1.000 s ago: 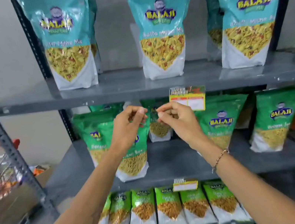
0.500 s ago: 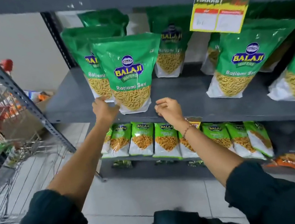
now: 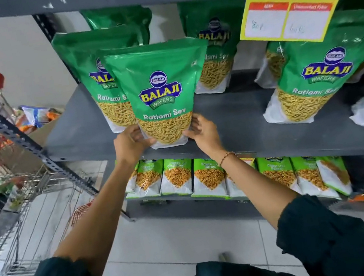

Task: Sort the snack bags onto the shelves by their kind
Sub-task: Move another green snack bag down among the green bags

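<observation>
Both hands are on the front green foil Balaji Ratlami Sev bag (image 3: 160,93), which is standing upright at the front edge of the grey metal shelf (image 3: 235,133). Left hand (image 3: 130,144) has its grip on the bag's bottom left corner, right hand (image 3: 203,133) on the bottom right. Same green bags sit right behind and off to the right. A yellow price card (image 3: 293,3) hangs above, and a wire shopping trolley (image 3: 3,182) is parked on the left.

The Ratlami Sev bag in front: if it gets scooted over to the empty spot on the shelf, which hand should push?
Probably the left hand. Both hands hold the front Ratlami Sev bag at its bottom corners, and the bare shelf lies beyond the right hand, so the left sits behind the push.
</observation>
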Motion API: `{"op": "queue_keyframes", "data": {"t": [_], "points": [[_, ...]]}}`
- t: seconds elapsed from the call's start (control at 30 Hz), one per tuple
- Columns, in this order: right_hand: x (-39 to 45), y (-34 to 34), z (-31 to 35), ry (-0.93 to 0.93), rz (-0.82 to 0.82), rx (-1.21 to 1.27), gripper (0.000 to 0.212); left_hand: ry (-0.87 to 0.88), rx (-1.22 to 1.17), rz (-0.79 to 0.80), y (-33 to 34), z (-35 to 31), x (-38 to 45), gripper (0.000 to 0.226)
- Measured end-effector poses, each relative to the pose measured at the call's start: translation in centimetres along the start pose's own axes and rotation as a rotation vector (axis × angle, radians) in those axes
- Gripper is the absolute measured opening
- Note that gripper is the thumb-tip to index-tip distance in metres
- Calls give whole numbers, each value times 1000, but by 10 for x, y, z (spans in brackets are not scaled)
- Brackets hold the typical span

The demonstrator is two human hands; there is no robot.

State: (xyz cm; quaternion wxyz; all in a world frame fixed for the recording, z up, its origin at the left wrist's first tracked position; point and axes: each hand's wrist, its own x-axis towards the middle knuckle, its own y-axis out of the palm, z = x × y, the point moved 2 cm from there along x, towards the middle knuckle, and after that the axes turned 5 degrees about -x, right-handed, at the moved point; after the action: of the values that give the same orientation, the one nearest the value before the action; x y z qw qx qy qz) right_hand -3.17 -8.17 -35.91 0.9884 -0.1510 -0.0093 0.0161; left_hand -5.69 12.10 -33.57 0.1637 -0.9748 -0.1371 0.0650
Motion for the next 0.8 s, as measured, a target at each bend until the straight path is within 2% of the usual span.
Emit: {"op": "queue_keyframes", "data": {"t": [0.1, 0.3, 0.47, 0.8], "points": [[-1, -26, -7, -15, -73, 54, 47, -12, -124, 77, 23, -9, 2, 71], [6, -85, -22, -6, -196, 86, 50, 37, -118, 233, 85, -36, 20, 59], [16, -105, -30, 33, -239, 44, 50, 152, -34, 251, 114, -41, 35, 57], [24, -107, -34, 19, -223, 4, 48, 109, -58, 258, 123, -35, 40, 63]]}}
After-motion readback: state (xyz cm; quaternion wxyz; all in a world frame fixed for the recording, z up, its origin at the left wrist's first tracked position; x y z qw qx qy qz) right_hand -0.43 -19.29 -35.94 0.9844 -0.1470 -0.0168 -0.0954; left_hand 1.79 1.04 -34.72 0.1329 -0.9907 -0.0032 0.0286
